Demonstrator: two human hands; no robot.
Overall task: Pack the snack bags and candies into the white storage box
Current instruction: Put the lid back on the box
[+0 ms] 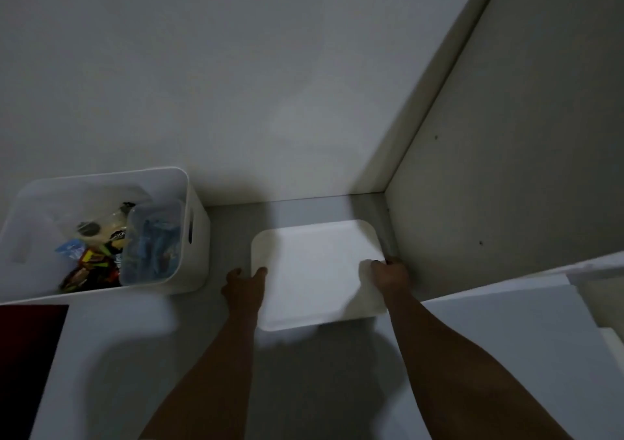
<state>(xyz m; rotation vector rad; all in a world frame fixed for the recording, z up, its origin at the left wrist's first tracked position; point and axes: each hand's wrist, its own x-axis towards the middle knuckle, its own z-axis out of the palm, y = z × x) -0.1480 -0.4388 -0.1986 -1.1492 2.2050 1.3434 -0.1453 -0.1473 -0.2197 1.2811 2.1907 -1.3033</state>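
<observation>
Both forearms reach forward over the shelf. Left hand [244, 287] and right hand [390, 276] each grasp a side edge of the lidded white storage box [317, 270]. Keep both grips level and draw it straight out. Snack bags [91, 264] lie far left in an open white bin [194, 227].

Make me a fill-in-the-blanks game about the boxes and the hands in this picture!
1. Both hands, the left hand and the right hand, hold a box with a flat white ____ on top.
2. The open box full of snacks stands to the ____ of the closed box.
3. Inside the open box sits a smaller ____ tub holding blue packets.

Missing words: lid; left; clear
</observation>
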